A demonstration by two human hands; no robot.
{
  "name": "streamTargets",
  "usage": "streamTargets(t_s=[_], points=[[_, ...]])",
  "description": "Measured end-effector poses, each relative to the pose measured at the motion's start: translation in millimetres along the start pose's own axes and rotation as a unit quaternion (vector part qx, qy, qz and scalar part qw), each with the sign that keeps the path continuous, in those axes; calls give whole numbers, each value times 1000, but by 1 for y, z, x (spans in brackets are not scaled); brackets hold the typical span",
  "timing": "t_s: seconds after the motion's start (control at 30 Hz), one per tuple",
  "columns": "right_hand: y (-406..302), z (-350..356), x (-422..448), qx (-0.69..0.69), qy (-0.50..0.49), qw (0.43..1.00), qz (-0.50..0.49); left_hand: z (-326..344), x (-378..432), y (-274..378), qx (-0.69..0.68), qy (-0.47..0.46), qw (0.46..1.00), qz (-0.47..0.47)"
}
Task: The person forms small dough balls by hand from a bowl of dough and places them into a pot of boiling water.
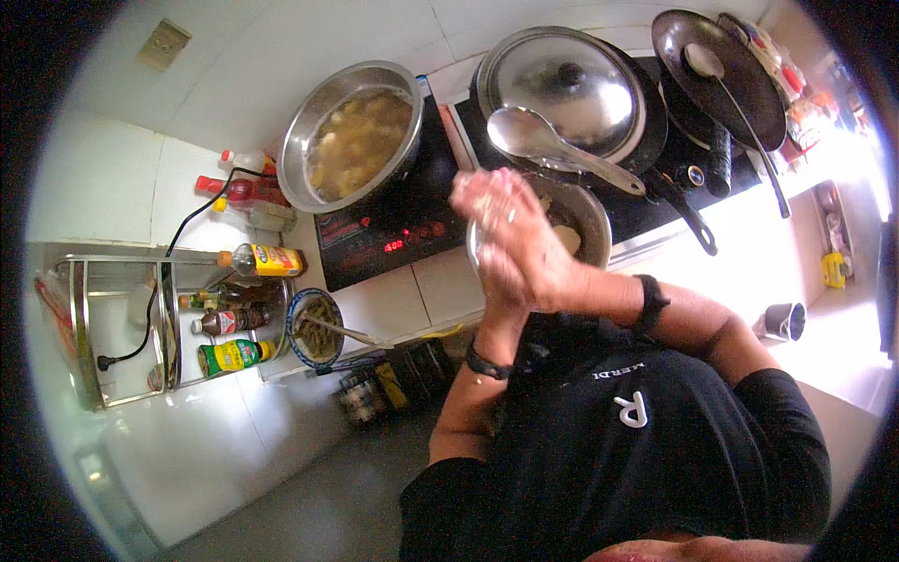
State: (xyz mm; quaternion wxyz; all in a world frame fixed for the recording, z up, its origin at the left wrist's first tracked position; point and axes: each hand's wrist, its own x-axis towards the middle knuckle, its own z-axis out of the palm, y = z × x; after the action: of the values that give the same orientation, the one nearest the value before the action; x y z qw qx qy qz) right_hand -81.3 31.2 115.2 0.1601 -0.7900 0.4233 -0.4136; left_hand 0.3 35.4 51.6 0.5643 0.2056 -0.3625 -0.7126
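Note:
My left hand [500, 277] and my right hand [523, 228] are pressed palm to palm, both motion-blurred. Whether something lies between the palms is hidden. They are above a metal bowl [597, 214], covering much of it; a pale, rounded piece [566, 240] shows inside. Just beyond my fingers, a large steel spoon [527, 133] rests across a domed steel lid [555, 63], its handle reaching right. The lid covers a dark pan [653, 119]. To the left, a steel basin [296, 151] of cloudy liquid and pale chunks [362, 144] sits on a lit induction cooker [379, 253].
Left of the cooker are sauce bottles [270, 260], a metal rack [165, 323] and a patterned bowl [316, 309] with a utensil in it. A black cord [186, 232] crosses there. At right, a wok [674, 49] holds a ladle [744, 112]; a dark cup [783, 322] lies nearby.

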Motion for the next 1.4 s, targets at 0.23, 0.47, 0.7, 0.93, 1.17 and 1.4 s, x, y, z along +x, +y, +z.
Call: streamTargets(t_s=[0.23, 0.47, 0.7, 0.93, 1.17, 1.4], points=[[-18, 9, -1, -15, -61, 998, -7, 31, 14, 26, -114, 70, 979, 154], [1, 11, 21, -49, -11, 999, -19, 15, 0, 36, -193, 7, 981, -13], [25, -28, 51, -126, 132, 982, 48, -16, 18, 56, -304, 85, 926, -207], [44, -40, 1, 69, 40, 980, 181, -114, 154, 158, -70, 223, 970, -61], [56, -26, -17, 64, 30, 981, 181, -135, 234, 164, -23, 254, 957, -136], [50, -29, -19, 45, 62, 991, 107, -123, 228, 167, 50, 162, 980, -108]])
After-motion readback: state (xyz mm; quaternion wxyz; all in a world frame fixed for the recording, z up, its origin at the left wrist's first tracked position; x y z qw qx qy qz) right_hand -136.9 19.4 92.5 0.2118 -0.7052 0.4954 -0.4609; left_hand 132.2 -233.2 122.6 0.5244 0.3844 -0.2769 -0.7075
